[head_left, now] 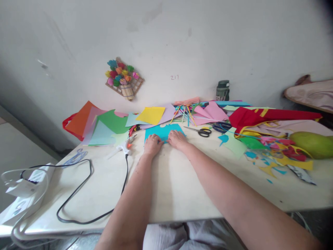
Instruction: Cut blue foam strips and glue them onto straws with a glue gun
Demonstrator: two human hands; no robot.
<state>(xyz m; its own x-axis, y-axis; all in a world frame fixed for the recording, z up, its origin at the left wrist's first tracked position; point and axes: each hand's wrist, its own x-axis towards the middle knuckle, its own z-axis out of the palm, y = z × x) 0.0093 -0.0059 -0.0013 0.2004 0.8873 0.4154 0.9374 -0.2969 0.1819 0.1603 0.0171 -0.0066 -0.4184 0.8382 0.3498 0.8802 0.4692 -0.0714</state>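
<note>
A sheet of bright blue paper (164,131) lies on the table in front of me, with a small notch cut in its far edge. My left hand (153,144) is on its near left part, fingers bent and pinching the near edge. At the near right part, my right hand (177,139) grips the same edge, thumb close to the left one. To the left of the paper stands a white glue gun (125,148) with an orange part. Black-handled scissors (201,132) lie just right of the sheet.
Coloured paper sheets (113,121) line the wall side. At right are a red and yellow cloth bag (256,119), paper scraps (262,163) and a green fruit (309,144). A black cord (90,173) loops across the left, near a power strip (39,177). A bottle (223,91) stands behind.
</note>
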